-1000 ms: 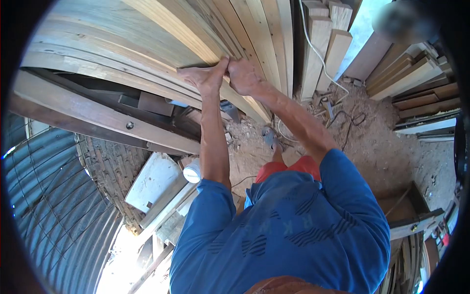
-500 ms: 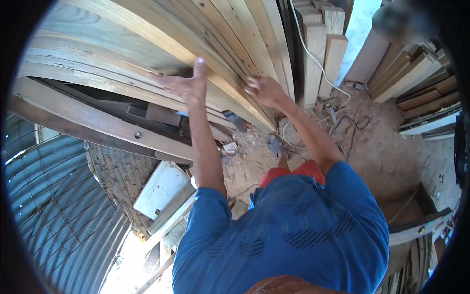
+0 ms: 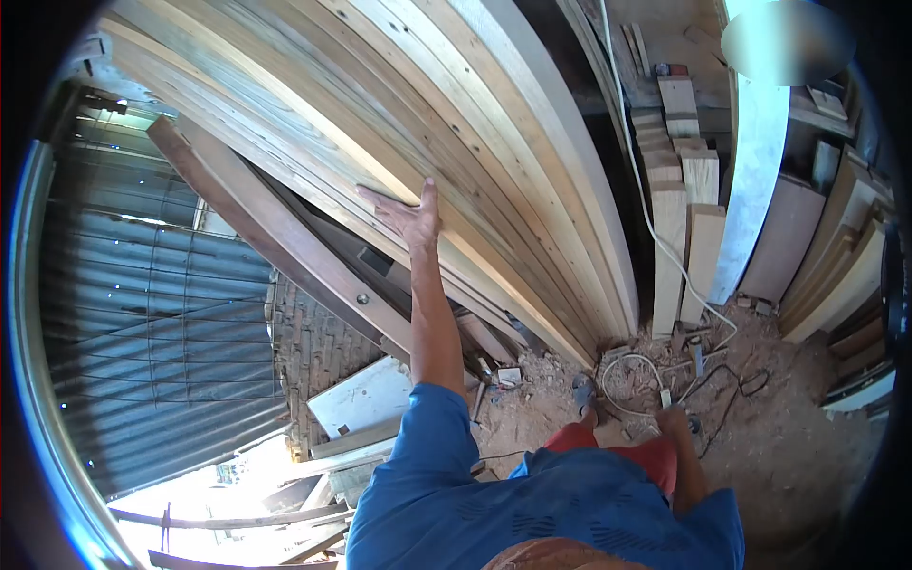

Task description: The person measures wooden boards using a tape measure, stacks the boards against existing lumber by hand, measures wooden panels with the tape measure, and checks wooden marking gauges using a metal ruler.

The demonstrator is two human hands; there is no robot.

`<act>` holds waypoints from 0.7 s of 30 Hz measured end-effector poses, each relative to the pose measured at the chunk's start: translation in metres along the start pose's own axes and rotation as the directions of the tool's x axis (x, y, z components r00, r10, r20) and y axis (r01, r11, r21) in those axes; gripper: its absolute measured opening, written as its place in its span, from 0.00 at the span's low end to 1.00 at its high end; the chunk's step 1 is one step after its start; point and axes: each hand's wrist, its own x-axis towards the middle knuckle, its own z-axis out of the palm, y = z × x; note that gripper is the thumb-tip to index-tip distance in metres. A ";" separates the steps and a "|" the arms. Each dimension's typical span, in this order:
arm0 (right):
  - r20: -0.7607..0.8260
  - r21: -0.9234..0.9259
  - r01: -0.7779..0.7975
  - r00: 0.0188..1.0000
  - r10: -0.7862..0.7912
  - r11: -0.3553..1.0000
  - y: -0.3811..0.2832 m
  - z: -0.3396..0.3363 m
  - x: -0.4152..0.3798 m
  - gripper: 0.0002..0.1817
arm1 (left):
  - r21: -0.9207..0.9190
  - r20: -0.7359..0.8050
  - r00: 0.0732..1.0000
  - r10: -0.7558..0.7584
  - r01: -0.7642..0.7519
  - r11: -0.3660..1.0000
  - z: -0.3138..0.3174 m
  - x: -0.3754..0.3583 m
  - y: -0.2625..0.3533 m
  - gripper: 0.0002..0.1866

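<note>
My left hand point(image 3: 408, 218) is open, thumb and fingers spread, at the edge of a long wooden plank point(image 3: 494, 275) that leans upright with its foot near the ground. More long boards point(image 3: 503, 142) stand side by side to the right of it. My right hand point(image 3: 673, 421) is down beside my red shorts, away from the boards; its fingers do not show clearly. Near it on the ground lie a white cable point(image 3: 622, 357) and a dark cord point(image 3: 731, 375).
Short timber blocks point(image 3: 670, 228) stand upright right of the boards, beside a pale bluish panel point(image 3: 755, 171). More planks point(image 3: 841, 266) lean at far right. Corrugated metal sheeting point(image 3: 142, 332) and a white panel point(image 3: 356, 397) are on the left. Wood shavings and dirt cover the ground.
My right hand has left the plank and dropped to my side. My left hand stays at the plank's edge. The view has shifted, showing more of the boards and sheeting.
</note>
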 end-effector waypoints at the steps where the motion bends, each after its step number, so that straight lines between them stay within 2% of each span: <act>1: -0.081 0.110 -0.081 0.993 0.090 0.991 -0.010 -0.054 -0.034 0.20 | -0.006 -0.009 1.000 0.026 -0.026 1.000 0.002 0.001 -0.003 0.71; 3: 0.154 -0.226 -0.029 0.986 0.065 0.974 0.022 -0.082 -0.048 0.16 | -0.026 -0.018 0.997 0.079 -0.080 0.996 0.003 0.004 -0.007 0.71; 6: 0.244 -0.458 0.133 0.970 -0.020 0.879 0.123 -0.039 -0.056 0.13 | -0.034 -0.020 0.996 0.092 -0.092 0.995 0.003 0.008 -0.012 0.71; 9: 0.194 -0.366 -0.123 0.959 0.205 0.922 0.127 -0.059 -0.060 0.14 | 0.035 -0.020 0.997 0.077 -0.077 0.996 0.003 0.008 -0.004 0.71; 10: 0.234 -0.404 -0.070 0.956 0.177 0.912 0.120 -0.064 -0.055 0.14 | 0.074 -0.019 0.997 0.068 -0.067 0.995 0.001 0.006 0.000 0.71; 11: 0.282 -0.441 -0.012 0.947 0.151 0.897 0.112 -0.067 -0.049 0.15 | 0.044 0.006 1.000 -0.009 0.008 0.999 -0.001 0.004 0.003 0.71; 12: 0.334 -0.475 0.045 0.933 0.133 0.879 0.107 -0.068 -0.051 0.16 | 0.057 -0.023 0.998 0.065 -0.063 0.996 -0.001 0.005 -0.005 0.72; 13: 0.149 -0.474 0.048 0.989 0.027 0.879 0.116 -0.040 -0.037 0.18 | 0.065 -0.043 0.990 0.137 -0.134 0.989 0.002 0.011 -0.014 0.72; 14: -0.036 -0.476 0.039 0.997 -0.064 0.878 0.127 -0.004 -0.038 0.19 | 0.068 -0.046 0.978 0.203 -0.199 0.978 0.008 0.014 -0.025 0.72; 15: -0.345 -0.382 -0.196 0.937 0.058 0.903 0.094 -0.003 -0.037 0.18 | 0.093 -0.078 0.965 0.249 -0.242 0.966 0.014 0.019 -0.038 0.73; 16: -0.151 -0.328 -0.085 0.988 0.037 0.941 0.074 -0.012 -0.033 0.15 | 0.117 -0.085 0.953 0.291 -0.280 0.953 0.019 0.023 -0.049 0.74; 17: 0.049 -0.235 -0.002 0.999 0.014 0.972 0.051 -0.024 -0.028 0.13 | 0.096 -0.038 0.975 0.220 -0.215 0.972 0.017 0.017 -0.045 0.75; 18: 0.156 -0.493 0.115 0.987 -0.042 0.863 0.056 0.023 -0.014 0.11 | 0.147 -0.052 0.973 0.226 -0.216 0.965 0.021 0.017 -0.052 0.73; 19: -0.027 -0.344 0.204 0.974 -0.227 0.916 0.022 -0.012 -0.026 0.10 | 0.158 -0.062 0.996 0.057 -0.047 0.986 0.024 0.010 -0.045 0.71; 20: -0.250 -0.197 0.214 0.933 -0.260 0.957 -0.020 -0.039 -0.038 0.10 | 0.009 -0.085 0.994 0.074 -0.073 0.997 0.024 0.003 -0.038 0.68; 21: -0.091 0.242 -0.048 0.993 0.072 0.969 -0.056 -0.056 -0.036 0.12 | 0.119 -0.075 0.995 0.069 -0.060 0.991 0.022 0.003 -0.040 0.61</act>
